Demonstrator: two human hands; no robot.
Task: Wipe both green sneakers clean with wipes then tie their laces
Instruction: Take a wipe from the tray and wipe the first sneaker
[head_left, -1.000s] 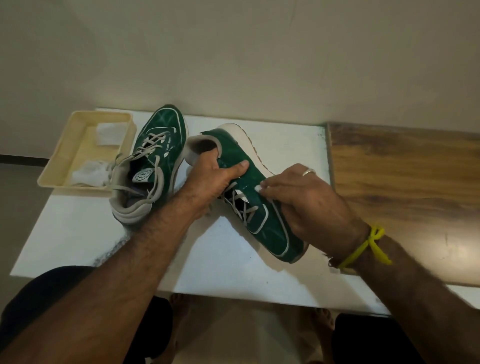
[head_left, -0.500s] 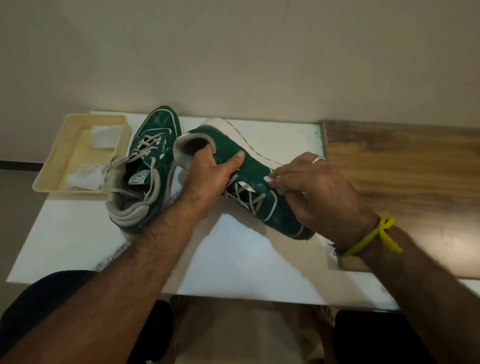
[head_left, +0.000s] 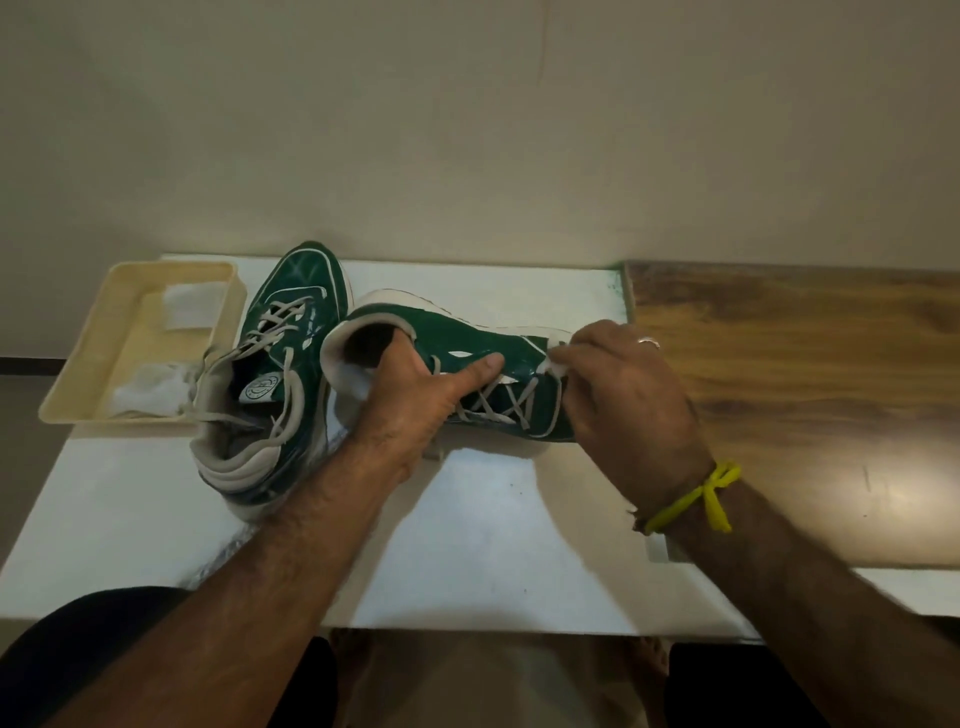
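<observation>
Nearest us, our left hand (head_left: 415, 395) clamped the tilted green leather sneaker (head_left: 483, 358) by its collar above the white board (head_left: 467, 545) while our right hand (head_left: 618, 395) pinched a white wipe (head_left: 551, 365) against its toe: wiping, we judged. Beyond, the second green sneaker (head_left: 291, 332) awaited; laces next.

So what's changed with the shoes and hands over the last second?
The held sneaker has swung from pointing toward the person to lying crosswise, toe rightward. The right hand rode along, wipe pressed near the toe. The left hand still grips the collar; other sneaker and tray unmoved.
</observation>
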